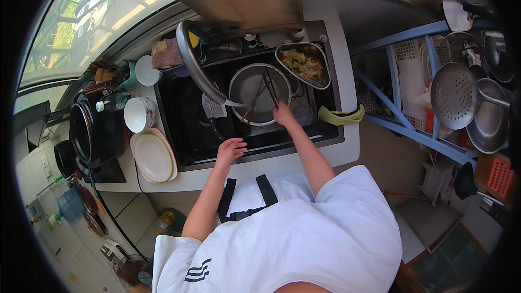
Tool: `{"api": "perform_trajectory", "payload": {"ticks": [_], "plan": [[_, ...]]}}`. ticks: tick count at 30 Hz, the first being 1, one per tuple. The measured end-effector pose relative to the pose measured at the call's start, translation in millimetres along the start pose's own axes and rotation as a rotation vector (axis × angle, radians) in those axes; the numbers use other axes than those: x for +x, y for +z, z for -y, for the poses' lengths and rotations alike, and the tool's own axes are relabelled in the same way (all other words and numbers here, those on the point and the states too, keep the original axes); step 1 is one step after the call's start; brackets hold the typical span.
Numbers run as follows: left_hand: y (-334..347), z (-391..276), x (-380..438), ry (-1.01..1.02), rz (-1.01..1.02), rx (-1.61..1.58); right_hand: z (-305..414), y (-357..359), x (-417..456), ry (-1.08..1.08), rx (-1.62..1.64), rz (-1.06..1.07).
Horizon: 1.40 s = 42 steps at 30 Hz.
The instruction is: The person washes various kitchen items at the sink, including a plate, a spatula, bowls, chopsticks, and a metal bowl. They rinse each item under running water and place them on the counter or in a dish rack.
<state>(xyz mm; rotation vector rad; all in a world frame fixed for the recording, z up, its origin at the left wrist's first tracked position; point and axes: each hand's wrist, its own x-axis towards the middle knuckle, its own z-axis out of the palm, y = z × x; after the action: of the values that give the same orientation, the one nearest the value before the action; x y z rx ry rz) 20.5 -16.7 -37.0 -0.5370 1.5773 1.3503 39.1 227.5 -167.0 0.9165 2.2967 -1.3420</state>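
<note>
A round metal pot [260, 85] stands in the black sink [183, 134] with water in it. Dark chopsticks [270, 89] are gripped in my right hand [283, 113] at the pot's near right rim; other thin sticks [255, 99] lean inside the pot. From the curved metal faucet [199, 65] a stream of water [236, 104] runs into the pot's left side. My left hand [232, 152] is held over the sink's front edge, its fingers apart, holding nothing. A cleaver [214, 108] with a dark handle lies left of the pot. At the right rear sits a strainer basket [306, 65] of food scraps.
Stacked bowls [139, 114] and plates [152, 156] stand left of the sink, beside a black cooker [99, 126]. A green cloth [341, 115] hangs over the right edge. Behind rises a large board [240, 0]. A blue rack [407, 124] with hanging pans stands at the right.
</note>
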Motion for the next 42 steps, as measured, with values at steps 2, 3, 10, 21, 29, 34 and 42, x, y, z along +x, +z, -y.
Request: {"api": "perform_trajectory", "payload": {"ticks": [2,3,10,21,29,34,42], "plan": [[-10,10,5,0.046,-0.057,0.028,13,-2,-4,0.233,0.227,0.228],[-15,17,8,0.108,-0.091,0.094,9,3,-6,0.12,0.083,0.157],[-35,72,39,0.263,-0.383,0.851,39,-3,-48,-0.265,-0.07,-0.109],[3,60,41,0.27,-0.236,0.917,54,78,-93,-0.228,0.024,0.171],[48,61,42,0.406,-0.077,0.889,38,53,-72,-0.208,-0.324,0.106],[76,49,45,0.406,0.178,0.876,16,22,-75,-0.189,-0.456,-0.065],[99,58,41,0.647,0.222,0.965,-3,-7,-85,-0.313,-0.469,-0.199]]}}
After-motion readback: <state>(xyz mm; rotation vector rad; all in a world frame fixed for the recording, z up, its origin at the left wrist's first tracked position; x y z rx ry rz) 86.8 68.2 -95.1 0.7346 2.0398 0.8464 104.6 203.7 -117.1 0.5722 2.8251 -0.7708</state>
